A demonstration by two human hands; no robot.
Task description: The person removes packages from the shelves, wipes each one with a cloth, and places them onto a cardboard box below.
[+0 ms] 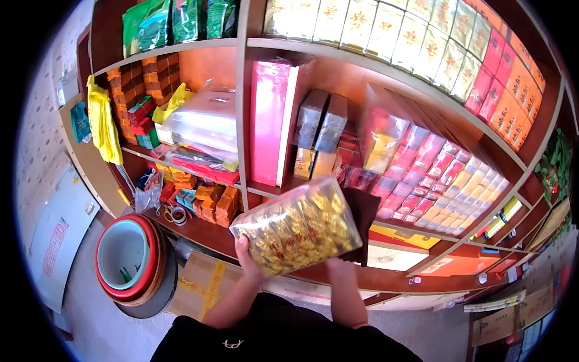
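Our left hand (pixel 247 258) grips the box (pixel 298 232) at its left end; at its lower right, our right hand's (pixel 341 269) fingers are hidden, pose unclear.

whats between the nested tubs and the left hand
In the head view: the edge of a dark disc under the nested tubs, then a cardboard box with yellow tape.

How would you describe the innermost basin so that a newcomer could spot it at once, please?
Beside the wooden shelves, left of the taped cardboard box, sits a nest of round basins. The innermost basin is pale blue-green, set apart by its colour from the red basin around it.
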